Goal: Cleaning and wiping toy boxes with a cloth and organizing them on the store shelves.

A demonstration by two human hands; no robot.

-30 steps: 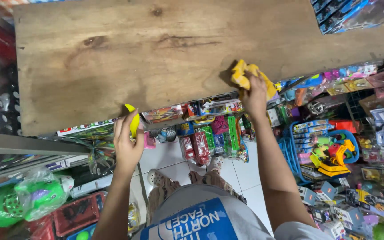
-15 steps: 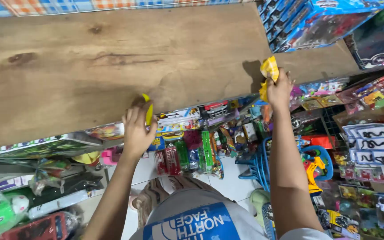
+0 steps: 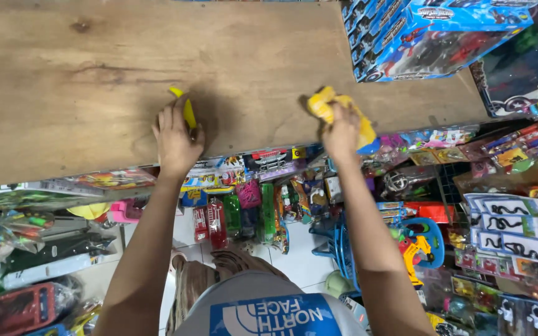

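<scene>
The left hand [image 3: 177,138] lay flat on the wooden bench [image 3: 94,81], fingers [image 3: 164,121] close together and pressing down on a slim yellow object [image 3: 187,111]. That object stuck out from under the fingertips toward 12 o'clock, with one end hidden beneath the hand (what kind of thing it was could not be told). The right hand [image 3: 342,132] sat well apart from the left, at 3 o'clock from it, near the front edge of the bench. Its fingers were curled shut around a crumpled yellow cloth [image 3: 328,106], which bunched out at 11 o'clock from the knuckles and also hung down past the hand at 4 o'clock, where a bit of blue showed at the cloth's lower edge. The cloth touched the bench top under the hand.

At 1 o'clock from the right hand, a stack of blue toy boxes [image 3: 431,37] stood on the far right part of the bench, near the cloth but not touching it. Below the bench edge, at 6 o'clock from both hands, packets of toys [image 3: 250,199] hung in a crowded row. A blue and yellow plastic toy [image 3: 421,242] sat at 5 o'clock from the right hand, beside the forearm. White floor tiles [image 3: 294,261] showed between the arms.
</scene>
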